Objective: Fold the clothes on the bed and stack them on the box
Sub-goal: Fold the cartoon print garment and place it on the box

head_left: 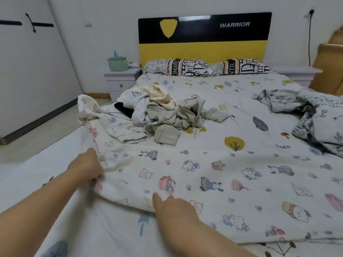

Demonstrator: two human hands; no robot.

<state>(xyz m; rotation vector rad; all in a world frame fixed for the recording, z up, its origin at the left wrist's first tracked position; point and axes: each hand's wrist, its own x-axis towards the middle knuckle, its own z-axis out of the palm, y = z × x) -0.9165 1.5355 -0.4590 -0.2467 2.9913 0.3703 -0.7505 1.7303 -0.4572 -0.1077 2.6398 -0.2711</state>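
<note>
A white garment printed with cartoon characters (213, 175) lies spread flat across the near part of the bed (241, 108). My left hand (87, 166) grips its bunched left edge. My right hand (172, 204) presses on its near edge, fingers fairly straight. Behind it lies a heap of unfolded clothes (163, 112): an olive-grey piece, a cream piece, a light grey piece and something dark. Cardboard boxes (328, 67) stand at the far right beside the bed.
A crumpled leaf-print duvet (311, 115) lies at the right of the bed. Two pillows (204, 66) lean at the yellow-and-black headboard. A nightstand (120, 80) with a green tissue box stands at the left. Wardrobe doors (27, 71) line the left wall.
</note>
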